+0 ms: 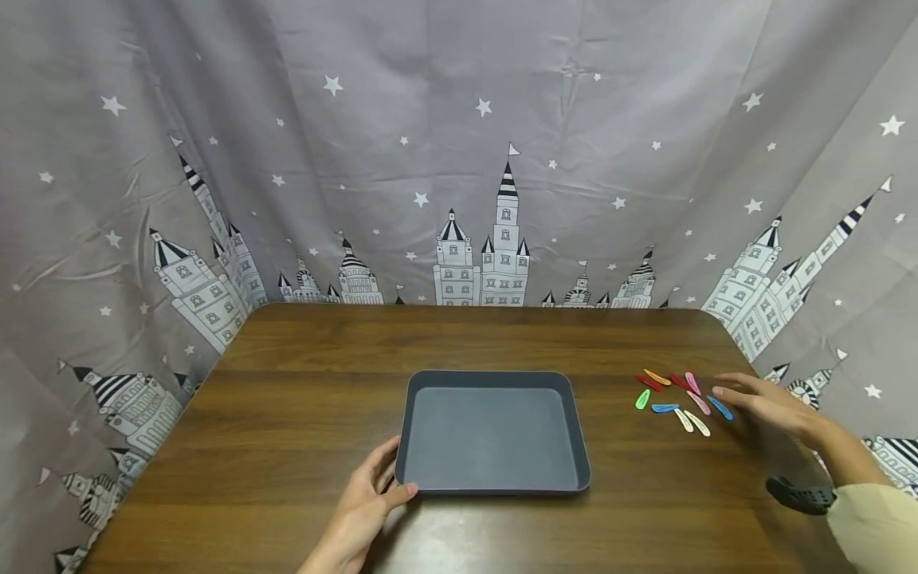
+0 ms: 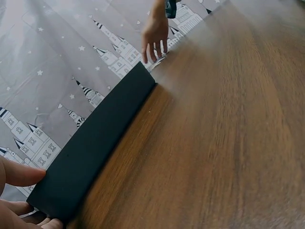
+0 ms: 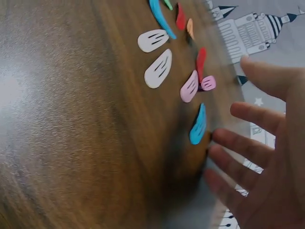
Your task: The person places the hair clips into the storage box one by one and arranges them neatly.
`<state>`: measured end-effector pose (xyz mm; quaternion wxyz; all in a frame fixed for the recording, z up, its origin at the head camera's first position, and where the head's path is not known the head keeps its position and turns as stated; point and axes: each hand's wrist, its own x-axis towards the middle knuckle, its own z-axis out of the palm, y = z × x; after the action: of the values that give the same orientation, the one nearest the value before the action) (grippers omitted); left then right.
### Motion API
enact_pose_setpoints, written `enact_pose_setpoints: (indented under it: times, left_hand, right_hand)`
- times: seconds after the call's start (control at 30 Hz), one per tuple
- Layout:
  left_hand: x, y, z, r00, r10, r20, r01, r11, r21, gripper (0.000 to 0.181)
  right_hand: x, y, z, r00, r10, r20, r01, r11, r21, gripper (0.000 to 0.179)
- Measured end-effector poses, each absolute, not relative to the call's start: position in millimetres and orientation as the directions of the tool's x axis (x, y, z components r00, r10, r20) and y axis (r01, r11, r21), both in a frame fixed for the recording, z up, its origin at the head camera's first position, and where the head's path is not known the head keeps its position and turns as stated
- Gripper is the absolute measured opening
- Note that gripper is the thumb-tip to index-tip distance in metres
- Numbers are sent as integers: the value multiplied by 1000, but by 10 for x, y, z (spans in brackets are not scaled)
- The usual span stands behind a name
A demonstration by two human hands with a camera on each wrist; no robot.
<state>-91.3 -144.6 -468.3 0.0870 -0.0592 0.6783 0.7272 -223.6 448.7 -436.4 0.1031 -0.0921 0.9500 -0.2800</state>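
A dark grey rectangular tray [image 1: 495, 488] lies on the table, its inside bare. My left hand [image 1: 366, 494] holds its near left corner, thumb at the rim and fingers against the side; the left wrist view shows the tray's dark outer wall [image 2: 95, 143] from the thumb's side. Over to the right, several colourful snap hair clips [image 1: 697, 423] lie scattered. My right hand [image 1: 770, 406] hovers beside them with its fingers spread and nothing held. Closest to its fingertips is a blue hair clip [image 3: 198, 125], with pink, white and red ones farther off.
The brown wooden table [image 1: 301, 414] carries the tray and the clips. Behind it and at both sides hangs a grey curtain [image 1: 459, 104] printed with castles and stars. A black strap [image 1: 799, 496] is around the right wrist, by a pale sleeve [image 1: 875, 526].
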Motion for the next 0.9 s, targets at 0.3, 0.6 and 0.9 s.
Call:
enact_pose_setpoints:
  times: [0.3, 0.6, 0.9]
  left_hand:
    - [-866, -1433, -4741, -985, 52, -164, -167, -59, 984, 79]
    - [-872, -1418, -4729, -986, 51, -158, -161, -56, 985, 78]
    - [-906, -1439, -4694, -985, 35, -167, -168, -48, 985, 78]
  right_hand:
    - [-2261, 4606, -4656, -966, -258, -16, -217, 844, -491, 46]
    - [-2245, 4666, -4662, -962, -258, 89, -270, 849, -454, 10]
    - [-2343, 4618, -4550, -964, -265, 23, -255, 896, -365, 9]
